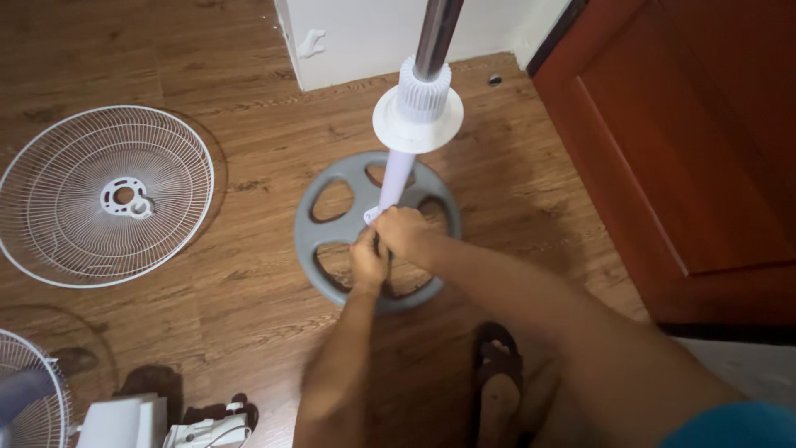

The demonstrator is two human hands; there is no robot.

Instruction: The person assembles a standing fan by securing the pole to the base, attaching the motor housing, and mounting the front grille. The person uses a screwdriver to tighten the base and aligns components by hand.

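Note:
A grey round fan base [323, 228] with spoke openings lies on the wooden floor. A white stand pole [398, 174] rises from its hub toward the camera, with a white collar [417, 116] and a chrome inner tube [434, 37] above it. My left hand [367, 261] and my right hand [402, 234] are both closed around the foot of the pole where it meets the hub. What lies under my fingers is hidden.
A white wire fan grille [105, 196] lies flat at the left. Part of another grille [29, 390] and white fan parts [153, 423] sit at the bottom left. A white wall corner [365, 41] stands behind, a red-brown wooden door [688, 141] at the right. My sandalled foot [497, 373] is below the base.

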